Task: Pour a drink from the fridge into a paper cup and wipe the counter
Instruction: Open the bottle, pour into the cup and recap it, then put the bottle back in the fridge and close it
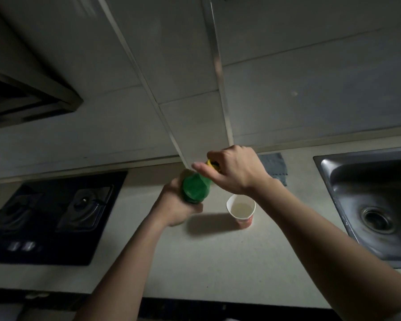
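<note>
A green drink bottle (195, 187) is held upright over the pale counter (218, 262), and my left hand (174, 209) grips its body from below. My right hand (234, 167) curls round the yellow cap (210, 163) at the bottle's top. Just right of the bottle stands a paper cup (241, 210), white inside with a red base, holding some pale liquid. A grey cloth (274, 166) lies flat on the counter by the wall, partly hidden behind my right hand.
A black two-burner gas hob (56, 216) fills the counter's left side, under a range hood (28, 98). A steel sink (375, 205) is set in at the right. Tiled wall runs behind.
</note>
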